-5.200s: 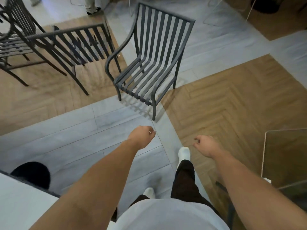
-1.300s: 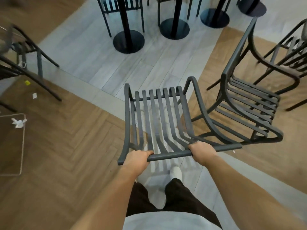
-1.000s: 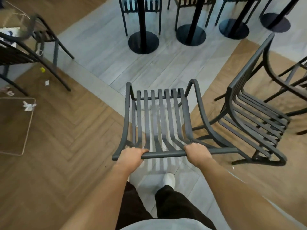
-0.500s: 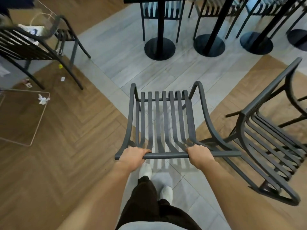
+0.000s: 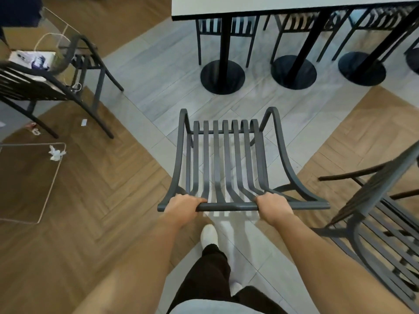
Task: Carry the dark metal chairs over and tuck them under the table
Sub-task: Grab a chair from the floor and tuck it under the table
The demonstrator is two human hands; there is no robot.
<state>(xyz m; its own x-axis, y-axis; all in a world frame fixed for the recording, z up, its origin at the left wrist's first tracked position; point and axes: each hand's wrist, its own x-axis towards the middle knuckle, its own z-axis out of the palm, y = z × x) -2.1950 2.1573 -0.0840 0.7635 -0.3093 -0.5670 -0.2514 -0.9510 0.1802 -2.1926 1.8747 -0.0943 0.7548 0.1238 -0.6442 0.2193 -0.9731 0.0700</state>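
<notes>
Fingers of the left hand (image 5: pixel 181 206) and right hand (image 5: pixel 273 206) are curled over the top rail of the dark metal chair (image 5: pixel 226 164), one near each end, seat facing away. Risk: the grip sits high on the back, so the legs may swing and strike the round pedestal base (image 5: pixel 222 77) or the neighbouring chair (image 5: pixel 381 214) close on the right. The carried chair is slatted, with curved arms, short of the white tabletop (image 5: pixel 283 4), beneath which other chairs are already tucked.
</notes>
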